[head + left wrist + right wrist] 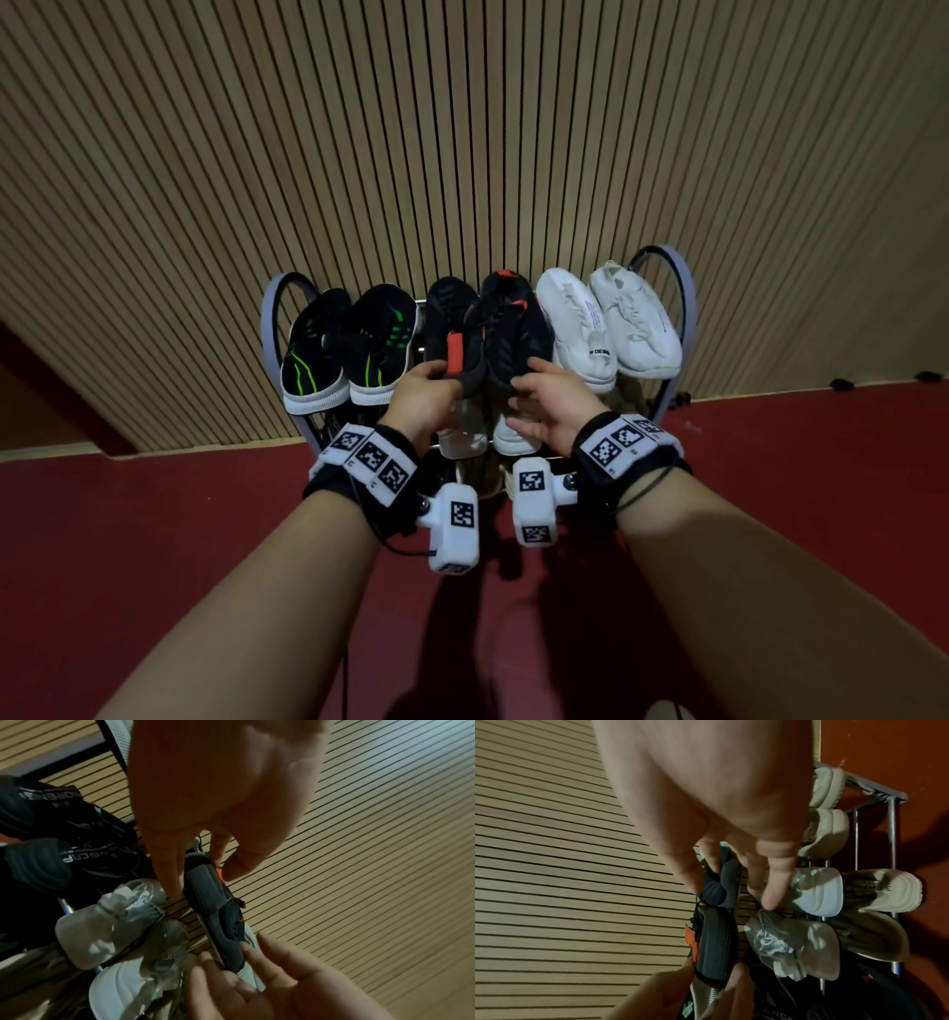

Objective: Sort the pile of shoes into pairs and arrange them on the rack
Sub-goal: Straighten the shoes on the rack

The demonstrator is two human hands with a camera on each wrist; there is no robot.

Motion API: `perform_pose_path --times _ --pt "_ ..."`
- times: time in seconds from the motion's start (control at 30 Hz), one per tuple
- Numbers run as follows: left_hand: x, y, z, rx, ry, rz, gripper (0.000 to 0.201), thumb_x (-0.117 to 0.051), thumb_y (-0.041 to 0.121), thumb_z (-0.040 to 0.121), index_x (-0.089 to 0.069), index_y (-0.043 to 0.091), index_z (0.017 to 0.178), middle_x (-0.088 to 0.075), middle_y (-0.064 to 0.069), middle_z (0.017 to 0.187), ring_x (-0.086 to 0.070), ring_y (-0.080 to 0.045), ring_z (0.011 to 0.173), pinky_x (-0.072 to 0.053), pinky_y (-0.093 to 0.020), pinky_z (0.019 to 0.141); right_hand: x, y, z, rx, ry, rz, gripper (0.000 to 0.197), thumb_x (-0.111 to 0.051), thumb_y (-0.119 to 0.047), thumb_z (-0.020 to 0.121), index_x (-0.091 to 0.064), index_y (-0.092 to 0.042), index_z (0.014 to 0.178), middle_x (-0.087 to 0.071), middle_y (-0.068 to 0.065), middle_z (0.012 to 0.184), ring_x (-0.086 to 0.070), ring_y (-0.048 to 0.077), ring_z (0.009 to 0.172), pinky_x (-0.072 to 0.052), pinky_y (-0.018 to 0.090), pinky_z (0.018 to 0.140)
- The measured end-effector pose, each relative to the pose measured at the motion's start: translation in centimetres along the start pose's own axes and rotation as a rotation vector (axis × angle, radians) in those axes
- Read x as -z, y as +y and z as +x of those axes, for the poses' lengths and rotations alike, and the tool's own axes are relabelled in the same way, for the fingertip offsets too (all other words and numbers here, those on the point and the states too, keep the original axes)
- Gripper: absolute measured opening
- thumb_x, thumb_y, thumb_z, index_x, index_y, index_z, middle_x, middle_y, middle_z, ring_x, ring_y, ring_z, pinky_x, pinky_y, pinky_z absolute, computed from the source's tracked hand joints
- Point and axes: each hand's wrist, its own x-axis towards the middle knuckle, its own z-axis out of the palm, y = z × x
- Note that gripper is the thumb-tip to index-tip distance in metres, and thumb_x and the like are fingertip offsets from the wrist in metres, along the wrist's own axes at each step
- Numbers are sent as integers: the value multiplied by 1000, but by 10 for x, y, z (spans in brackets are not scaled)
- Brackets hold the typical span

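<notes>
While left hand (421,406) pinches a black shoe (452,318) (orange tab), right hand (547,406) — splayed — touches its mate (513,334).

Forearms stretched toward 12 o'clock, left hand (421,406) pinching a black shoe (451,316), right hand (549,406) at its 3 o'clock, fingers relaxed.

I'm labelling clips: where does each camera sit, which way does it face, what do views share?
Head: on the head, facing forward and down at the rack; forearms, left hand, right hand show.
Left wrist: from that wrist, along the left hand at the black shoe it pinches; right hand below.
Right wrist: from that wrist, along the right hand at the black shoe and white shoes; left hand below.
Shared: both hands, the black shoe.
</notes>
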Motion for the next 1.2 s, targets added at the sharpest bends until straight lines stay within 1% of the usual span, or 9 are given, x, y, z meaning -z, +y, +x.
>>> perform_pose_path --times 0.07,0.2,0.37,0.53,0.77,0.97,1.03,1.1,1.2 --pt "1 2 -1 23 15 -66 20 -56 -7 87 -60 12 94 -54 4 47 -41 -8 37 -33 -23 48 -2 2 3 -15 -2 10 56 -54 -4 93 -39 -21 144 -56 3 101 -54 21 107 -50 43 90" --pt "7 5 3 36 51 -81 30 -46 -11 85 -53 16 73 -48 -5 65 -41 -17 54 -37 -21 46 -4 2 10 3 13 215 48 -48 7 93 -44 -7 139 -58 14 109 -54 27 116 -46 37 99" --pt "15 4 10 72 65 -147 23 -47 -4 85 -55 13 73 -50 -8 71 -52 -19 67 -47 -26 60 -8 -7 9 0 9 581 24 -53 4 93 -56 -6 115 -64 15 105 -64 24 88 -58 27 67" --pt "13 4 12 71 53 -156 25 -46 -6 84 -55 13 70 -50 -7 68 -51 -18 63 -45 -21 51 -7 -19 4 9 13 673 13 -65 -12 90 -59 -7 101 -67 15 104 -68 24 88 -59 30 70" --pt "6 4 7 130 16 -157 24 -48 -3 88 -59 17 97 -62 -11 94 -57 -23 74 -49 -31 65 -2 -14 -1 34 20 417 19 -68 -12 87 -62 -10 105 -71 10 93 -70 20 78 -55 26 67" --pt "26 35 -15 34 126 -113 28 -47 0 88 -52 12 113 -51 -10 78 -44 -16 52 -38 -23 47 0 -37 -24 187 37 172 9 -68 -12 85 -63 -9 93 -73 9 82 -69 15 60 -52 20 57" --pt "41 52 -24 -56 171 -123 30 -48 3 90 -50 12 118 -52 -6 76 -47 -15 55 -44 -26 51 -1 -50 -39 290 53 38 11 -71 -15 83 -60 -13 82 -70 8 82 -64 14 53 -48 20 45" --pt "54 67 -32 -142 195 -78 33 -53 8 90 -50 15 123 -57 -4 87 -54 -15 66 -47 -31 61 -2 -62 -53 395 47 -75 24 -74 -12 81 -52 -16 74 -68 9 84 -67 16 59 -52 24 46" --pt "71 82 -46 -218 232 -1 42 -58 12 89 -49 17 129 -61 -4 109 -63 -19 89 -53 -33 70 -7 -76 -73 511 9 -173 25 -68 0 82 -50 -17 83 -63 9 106 -71 27 87 -61 38 67"
